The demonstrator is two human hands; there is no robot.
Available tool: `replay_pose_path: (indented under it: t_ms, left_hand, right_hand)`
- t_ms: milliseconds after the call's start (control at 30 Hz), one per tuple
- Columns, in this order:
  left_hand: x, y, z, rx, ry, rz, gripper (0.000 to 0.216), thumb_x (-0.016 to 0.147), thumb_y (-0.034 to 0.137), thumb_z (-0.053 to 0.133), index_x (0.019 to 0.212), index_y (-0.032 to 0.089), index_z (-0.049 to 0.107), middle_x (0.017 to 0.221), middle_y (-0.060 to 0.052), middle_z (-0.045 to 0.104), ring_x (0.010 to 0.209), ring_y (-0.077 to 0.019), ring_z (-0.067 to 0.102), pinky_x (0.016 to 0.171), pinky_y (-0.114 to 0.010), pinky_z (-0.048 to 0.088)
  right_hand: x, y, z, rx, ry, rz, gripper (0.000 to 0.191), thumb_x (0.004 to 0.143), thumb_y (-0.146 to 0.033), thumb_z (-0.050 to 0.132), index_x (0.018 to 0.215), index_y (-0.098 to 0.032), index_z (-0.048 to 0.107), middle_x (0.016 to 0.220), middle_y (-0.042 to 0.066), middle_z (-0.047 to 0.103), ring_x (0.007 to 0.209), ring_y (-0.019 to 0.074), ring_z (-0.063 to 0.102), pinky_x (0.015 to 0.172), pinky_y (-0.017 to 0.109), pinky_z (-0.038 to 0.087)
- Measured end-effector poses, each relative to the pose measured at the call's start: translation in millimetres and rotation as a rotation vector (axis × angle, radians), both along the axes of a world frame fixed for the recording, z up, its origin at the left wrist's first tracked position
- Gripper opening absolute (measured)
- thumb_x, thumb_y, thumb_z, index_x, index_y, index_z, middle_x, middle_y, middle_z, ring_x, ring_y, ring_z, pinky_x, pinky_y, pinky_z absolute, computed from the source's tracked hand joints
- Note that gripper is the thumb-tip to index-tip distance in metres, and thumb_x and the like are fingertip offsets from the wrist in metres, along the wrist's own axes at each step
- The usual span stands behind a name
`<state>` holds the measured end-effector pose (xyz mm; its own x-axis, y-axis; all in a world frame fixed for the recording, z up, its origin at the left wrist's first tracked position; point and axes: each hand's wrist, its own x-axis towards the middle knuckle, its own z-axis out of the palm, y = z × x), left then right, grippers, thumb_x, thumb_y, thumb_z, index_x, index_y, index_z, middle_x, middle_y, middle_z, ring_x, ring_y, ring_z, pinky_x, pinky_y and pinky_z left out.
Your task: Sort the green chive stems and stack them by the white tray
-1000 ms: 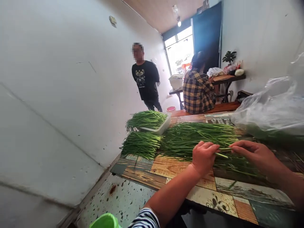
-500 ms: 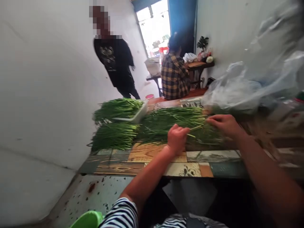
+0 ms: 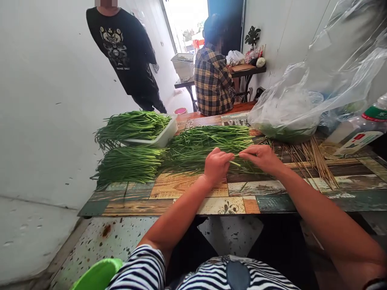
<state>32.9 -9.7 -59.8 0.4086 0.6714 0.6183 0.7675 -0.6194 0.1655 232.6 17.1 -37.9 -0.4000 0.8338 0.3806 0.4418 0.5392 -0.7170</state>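
The left fingers [image 3: 225,155] are curled and pressed together around 1 thin green stalk [image 3: 236,163]. The right fingers [image 3: 246,152] pinch the same stalk from the other side, and the tips of both sets almost meet. 1 second ago the left hand [image 3: 217,165] and right hand [image 3: 263,158] were further apart, with a longer stretch of stalk showing between them. The grip has closed in, so the handling is still on this 1 stalk, low over the desk [image 3: 181,197] and just above the near edge of the loose pile of greens [image 3: 205,143].

The stalk is slender and straight, pale green where it shows between the hands. It looks limp enough to bend under a light pull.

Left of the pile lies a neater bundle [image 3: 130,163], and behind that is a white tray [image 3: 165,137] heaped with more greens. Since the head tipped down, bamboo skewers [image 3: 314,159], a clear plastic bag [image 3: 290,108] and a bottle [image 3: 359,133] show to the right. A standing person in a black shirt [image 3: 123,48] has come nearer, and a person in a plaid shirt [image 3: 211,80] sits beyond the desk.
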Motion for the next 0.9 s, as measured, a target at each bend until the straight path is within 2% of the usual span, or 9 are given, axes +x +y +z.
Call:
replay_pose_path:
  t_ms: [100,233,300,467,533,633,700,800,900]
  left_hand:
    - [0.6,-3.3,3.4,0.014,-0.026,-0.013,0.022,0.092,0.027,0.048,0.093,0.02,0.069,0.071,-0.001,0.068,0.067,-0.0148,0.055,0.07,-0.03,0.039]
    - [-2.7,-5.5,5.1,0.029,-0.039,0.012,0.021,0.092,0.027,0.049,0.088,0.02,0.069,0.07,-0.002,0.068,0.066,-0.0152,0.054,0.067,-0.029,0.038]
    - [-4.6,-4.6,4.2,0.018,-0.036,0.027,0.021,0.091,0.026,0.05,0.089,0.02,0.07,0.07,-0.002,0.068,0.066,-0.0155,0.054,0.067,-0.029,0.038]
    - [-4.6,-4.0,4.1,-0.005,0.002,-0.006,0.019,0.09,0.022,0.05,0.089,0.022,0.07,0.073,-0.001,0.069,0.068,-0.0159,0.055,0.068,-0.03,0.038]
    - [-3.6,-5.2,6.1,0.02,-0.009,-0.024,0.02,0.091,0.023,0.049,0.089,0.021,0.07,0.073,-0.001,0.069,0.068,-0.0159,0.054,0.067,-0.03,0.038]
    - [-3.4,-6.1,9.0,0.064,-0.04,-0.003,0.025,0.093,0.026,0.047,0.084,0.021,0.069,0.07,-0.002,0.068,0.066,-0.0159,0.054,0.067,-0.03,0.038]
    - [-4.5,-5.2,9.6,0.081,-0.066,0.023,0.026,0.093,0.026,0.046,0.081,0.02,0.069,0.069,-0.002,0.067,0.065,-0.0154,0.054,0.068,-0.03,0.038]
    - [-7.5,-3.2,9.5,0.12,-0.157,0.075,0.025,0.093,0.027,0.045,0.085,0.02,0.068,0.073,-0.003,0.068,0.066,-0.0155,0.055,0.07,-0.03,0.039]
    - [-12.1,-3.1,11.3,0.177,-0.33,0.142,0.026,0.095,0.027,0.041,0.099,0.02,0.065,0.079,-0.004,0.069,0.072,-0.0168,0.055,0.074,-0.032,0.041]
  right_hand:
    - [3.7,3.0,3.2,-0.19,0.255,-0.185,0.035,0.074,-0.052,0.065,0.068,-0.018,0.07,0.058,0.001,0.061,0.054,0.0126,0.05,0.053,0.027,0.038]
    - [11.8,5.2,16.4,-0.186,0.395,-0.438,0.04,0.066,-0.055,0.07,0.053,-0.019,0.059,0.045,-0.004,0.044,0.044,0.0086,0.033,0.045,0.027,0.026]
    - [9.2,0.9,23.4,-0.147,0.365,-0.408,0.046,0.065,-0.058,0.069,0.048,-0.02,0.051,0.045,-0.003,0.042,0.046,0.009,0.033,0.047,0.027,0.027]
    - [-4.3,-5.4,20.1,0.01,0.013,-0.054,0.042,0.074,-0.059,0.06,0.06,-0.02,0.058,0.06,0.0,0.054,0.059,0.0128,0.045,0.057,0.027,0.034]
    - [0.8,0.6,13.8,0.021,-0.078,-0.104,0.045,0.078,-0.058,0.055,0.055,-0.019,0.052,0.054,-0.002,0.047,0.056,0.0118,0.041,0.055,0.027,0.03]
    - [16.2,10.3,10.2,-0.008,-0.036,-0.37,0.05,0.084,-0.058,0.045,0.051,-0.02,0.042,0.048,-0.004,0.035,0.051,0.0107,0.034,0.051,0.027,0.024]
    - [22.2,12.8,10.5,-0.021,-0.059,-0.452,0.049,0.082,-0.057,0.048,0.051,-0.021,0.04,0.048,-0.004,0.035,0.05,0.0106,0.034,0.05,0.027,0.024]
    - [20.2,14.1,4.8,0.07,-0.212,-0.39,0.035,0.074,-0.048,0.064,0.058,-0.02,0.05,0.058,-0.001,0.05,0.057,0.0129,0.045,0.055,0.026,0.031]
    - [15.6,20.4,-10.3,0.223,-0.347,-0.352,0.015,0.075,-0.033,0.065,0.071,-0.019,0.061,0.075,0.004,0.059,0.073,0.0182,0.053,0.067,0.029,0.038]
